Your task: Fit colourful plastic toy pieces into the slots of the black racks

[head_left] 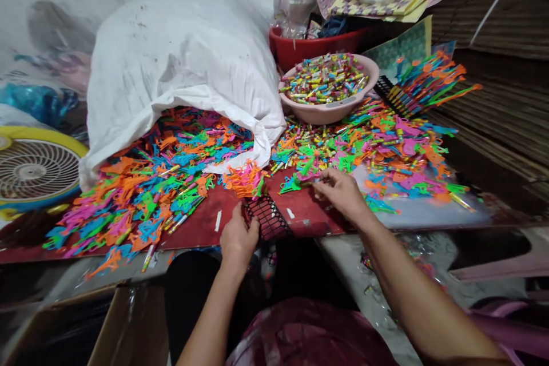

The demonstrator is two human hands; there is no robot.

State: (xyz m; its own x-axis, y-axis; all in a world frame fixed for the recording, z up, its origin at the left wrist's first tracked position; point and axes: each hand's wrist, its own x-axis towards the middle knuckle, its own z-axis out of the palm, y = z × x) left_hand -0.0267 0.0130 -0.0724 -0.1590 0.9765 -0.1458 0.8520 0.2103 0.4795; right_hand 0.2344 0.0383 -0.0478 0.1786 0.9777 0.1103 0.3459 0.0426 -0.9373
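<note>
My left hand (239,235) grips the left edge of a black grid rack (271,220), which lies at the front of the red tabletop (206,220). A bunch of orange and pink plastic pieces (244,178) stands at the rack's far end. To the right, my right hand (341,193) has thumb and fingers pinched together beside a few green and pink plastic pieces (295,180). What sits between those fingertips is too small to tell. A large heap of colourful plastic pieces (146,200) spreads to the left of my left hand.
A white sack (180,51) opens onto the heap. Behind stands a pink basin (330,114) of small wrapped tubes, with a red basin (317,46) beyond. A second filled rack (392,97) leans at right above another colourful pile (412,148). A yellow fan (38,166) stands far left.
</note>
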